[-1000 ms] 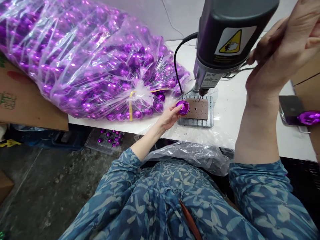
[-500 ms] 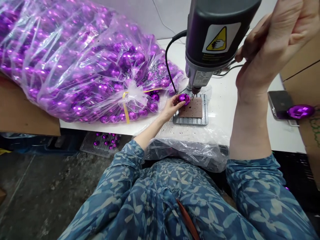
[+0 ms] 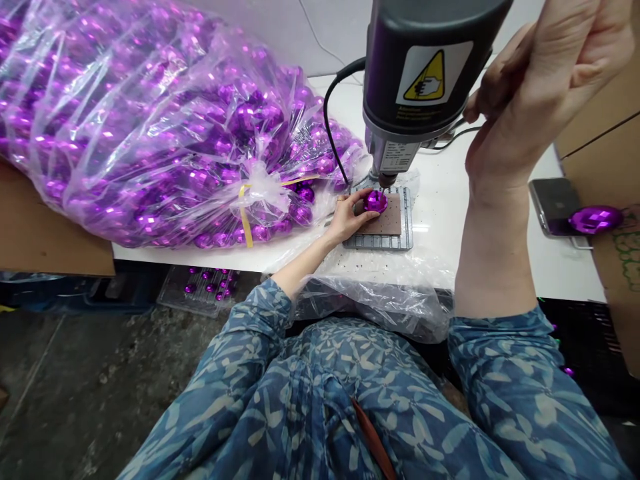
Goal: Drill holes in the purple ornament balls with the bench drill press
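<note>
The faceted shiny purple plastic bauble (image 3: 375, 201) sits on the brown perforated backing board (image 3: 387, 222), directly beneath the chuck of the dark grey bench drill press (image 3: 425, 80). Your left hand (image 3: 350, 217) grips the bauble from its left side, fingers closed around it, thumb at its near edge. The board rests on a grey metal slotted drill table (image 3: 407, 230), on the white workbench (image 3: 500, 253). Your right hand (image 3: 540, 93) is raised beside the drill head, fingers curled around the feed lever. Further left lies a large clear plastic bag of purple baubles (image 3: 150, 127).
</note>
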### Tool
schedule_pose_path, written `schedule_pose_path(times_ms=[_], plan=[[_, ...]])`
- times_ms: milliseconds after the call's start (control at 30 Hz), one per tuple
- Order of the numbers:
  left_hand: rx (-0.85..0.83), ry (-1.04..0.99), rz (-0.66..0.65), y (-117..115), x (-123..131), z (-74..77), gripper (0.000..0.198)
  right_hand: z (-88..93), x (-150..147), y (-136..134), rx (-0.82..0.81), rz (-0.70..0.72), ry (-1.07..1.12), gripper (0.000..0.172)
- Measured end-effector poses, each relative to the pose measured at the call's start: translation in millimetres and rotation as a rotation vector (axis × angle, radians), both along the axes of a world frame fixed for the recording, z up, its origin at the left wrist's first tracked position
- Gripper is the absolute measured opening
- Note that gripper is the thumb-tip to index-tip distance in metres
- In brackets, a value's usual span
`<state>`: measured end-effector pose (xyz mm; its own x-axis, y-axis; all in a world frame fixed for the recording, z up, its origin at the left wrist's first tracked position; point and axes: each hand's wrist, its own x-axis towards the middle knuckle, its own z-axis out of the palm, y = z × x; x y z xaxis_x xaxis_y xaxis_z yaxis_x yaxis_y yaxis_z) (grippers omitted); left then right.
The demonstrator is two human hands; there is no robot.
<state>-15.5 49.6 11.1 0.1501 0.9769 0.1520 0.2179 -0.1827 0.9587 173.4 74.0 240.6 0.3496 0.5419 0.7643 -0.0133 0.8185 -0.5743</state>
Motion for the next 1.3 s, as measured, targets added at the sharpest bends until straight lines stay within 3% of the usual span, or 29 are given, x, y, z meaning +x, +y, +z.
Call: schedule_pose_path(times_ms=[267,467,667,900,1167,1300], plan=[[0.078,0.049,-0.061,-20,8,10.0,0.062,-2.7,2,0,0.005,-0.046,-0.078,0.063],[0.044,-0.05,-0.054,-16,15,3.8,0.059,-1.3,1,1,-0.012,-0.093,-0.089,0.076],[0.026,-0.114,-0.076,-16,17,0.0,0.067,-0.9,1,-4,-0.033,0.034,-0.011,0.068],[0.063,-0.024,-0.068,-15,16,0.6,0.065,-7.1,1,-1,0.01,-0.011,-0.019,0.068],[0.211,0.117,-0.076,-8,16,-16.8,0.06,-26.7,10,-8,0.202,0.13,0.021,0.034],[0.248,0.144,-0.073,-7,16,-19.7,0.059,-33.3,10,-13,0.23,0.112,-0.009,0.03]])
